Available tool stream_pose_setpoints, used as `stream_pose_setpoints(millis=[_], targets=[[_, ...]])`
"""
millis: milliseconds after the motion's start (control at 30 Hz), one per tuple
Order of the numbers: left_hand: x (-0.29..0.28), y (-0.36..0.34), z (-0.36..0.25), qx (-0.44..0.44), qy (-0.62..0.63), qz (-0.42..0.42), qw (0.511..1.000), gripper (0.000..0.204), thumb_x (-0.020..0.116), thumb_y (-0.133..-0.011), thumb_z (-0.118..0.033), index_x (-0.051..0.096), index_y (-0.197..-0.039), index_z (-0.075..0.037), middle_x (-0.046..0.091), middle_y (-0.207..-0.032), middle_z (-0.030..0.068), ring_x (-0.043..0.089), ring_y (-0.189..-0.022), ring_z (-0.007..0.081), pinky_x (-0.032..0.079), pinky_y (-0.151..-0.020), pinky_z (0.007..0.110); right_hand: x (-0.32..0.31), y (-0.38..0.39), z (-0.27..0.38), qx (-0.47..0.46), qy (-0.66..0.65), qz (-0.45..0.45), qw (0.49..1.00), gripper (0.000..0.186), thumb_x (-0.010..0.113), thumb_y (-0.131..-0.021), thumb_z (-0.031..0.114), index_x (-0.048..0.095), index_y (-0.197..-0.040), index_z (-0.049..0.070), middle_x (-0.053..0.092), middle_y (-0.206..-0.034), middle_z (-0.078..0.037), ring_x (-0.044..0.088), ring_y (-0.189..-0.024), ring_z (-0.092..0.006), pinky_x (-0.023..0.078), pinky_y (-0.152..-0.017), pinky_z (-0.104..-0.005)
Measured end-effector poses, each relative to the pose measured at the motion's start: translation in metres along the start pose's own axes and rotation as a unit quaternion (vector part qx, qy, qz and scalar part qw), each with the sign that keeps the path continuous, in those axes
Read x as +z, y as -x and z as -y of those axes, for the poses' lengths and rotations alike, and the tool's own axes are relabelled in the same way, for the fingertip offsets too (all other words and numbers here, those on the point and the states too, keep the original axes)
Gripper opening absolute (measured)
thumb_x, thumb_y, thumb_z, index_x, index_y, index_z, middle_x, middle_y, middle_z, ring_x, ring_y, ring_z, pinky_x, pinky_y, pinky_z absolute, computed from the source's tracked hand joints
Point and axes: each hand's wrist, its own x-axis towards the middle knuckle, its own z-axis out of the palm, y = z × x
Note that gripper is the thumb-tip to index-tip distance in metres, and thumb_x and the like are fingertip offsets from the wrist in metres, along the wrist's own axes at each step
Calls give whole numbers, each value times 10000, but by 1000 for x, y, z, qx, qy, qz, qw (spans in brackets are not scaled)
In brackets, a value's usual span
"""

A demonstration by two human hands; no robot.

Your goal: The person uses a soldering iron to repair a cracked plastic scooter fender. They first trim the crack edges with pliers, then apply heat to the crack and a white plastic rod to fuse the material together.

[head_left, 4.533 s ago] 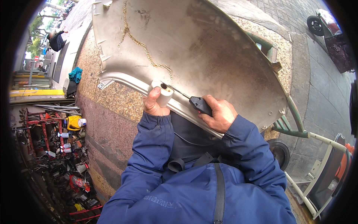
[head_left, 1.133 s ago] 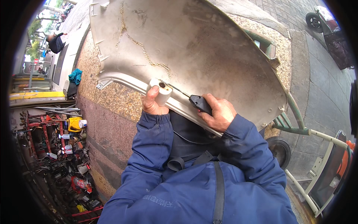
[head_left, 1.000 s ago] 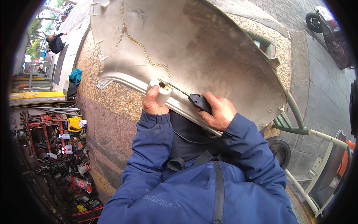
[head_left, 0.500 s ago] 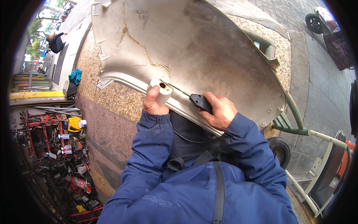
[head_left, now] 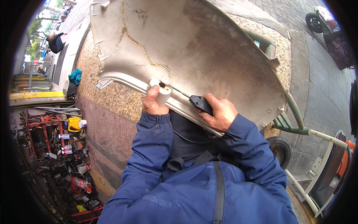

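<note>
A large pale plastic panel (head_left: 209, 48) with a curved, stained inner face lies across in front of me. Rough beaded seams (head_left: 143, 50) run over its left part. At its near edge my left hand (head_left: 154, 102) is closed around a pale boxy piece (head_left: 163, 98) with a round dark hole; whether it is joined to the panel I cannot tell. My right hand (head_left: 220, 112) grips the black handle of a soldering iron (head_left: 201, 103). Its thin metal shaft points left, with the tip at the boxy piece beside the hole.
A black cable (head_left: 194, 141) curves below the panel. Racks of tools, bottles and loose parts (head_left: 56, 149) fill the lower left. A green chair-like frame (head_left: 294, 115) stands behind the panel's right side, near a black wheel (head_left: 279, 151). Someone (head_left: 56, 43) sits far left.
The iron's tip has shifted very slightly at the boxy piece. Both hands and the panel stay almost where they were.
</note>
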Motion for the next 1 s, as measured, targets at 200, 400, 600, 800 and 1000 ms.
stream_pose_setpoints(millis=[200, 400, 600, 800, 1000], targets=[[-3, -2, 1, -1, 10, 9, 1000, 491, 761, -789, -184, 622, -1230, -20, 689, -1137, 111, 666, -1071, 279, 542, -991, 427, 2, 2, 0, 1, -15, -10, 1000, 406, 746, -852, 249, 607, -1197, 85, 705, -940, -246, 687, -904, -448, 541, -794, -507], [-2, -1, 1, 4, 13, 6, 1000, 480, 756, -793, -173, 621, -1228, -21, 688, -1143, 115, 666, -1072, 283, 543, -990, 422, 5, 3, -1, 8, -12, 2, 1000, 431, 751, -850, 259, 607, -1219, 87, 698, -961, -247, 688, -907, -446, 544, -800, -500], [0, 0, 1, 6, 10, 5, 1000, 473, 752, -795, -172, 622, -1226, -25, 688, -1143, 116, 667, -1072, 283, 548, -983, 423, 5, 3, -2, 10, -18, -1, 1000, 437, 752, -849, 260, 608, -1226, 92, 698, -963, -248, 689, -915, -443, 544, -802, -500], [2, 0, 1, 12, 22, -22, 999, 479, 770, -756, -147, 651, -1182, 35, 698, -1095, 136, 689, -1006, 278, 579, -929, 417, 3, 6, -2, 12, -23, 1, 1000, 430, 750, -847, 247, 607, -1222, 93, 703, -935, -246, 691, -901, -446, 544, -791, -503], [0, 0, 1, 9, 9, -2, 1000, 493, 734, -807, -172, 611, -1253, -3, 689, -1154, 128, 668, -1089, 288, 551, -988, 425, 4, 6, -3, -8, -16, -11, 1000, 481, 772, -828, 181, 587, -1247, 32, 699, -899, -282, 693, -876, -466, 549, -760, -490]])
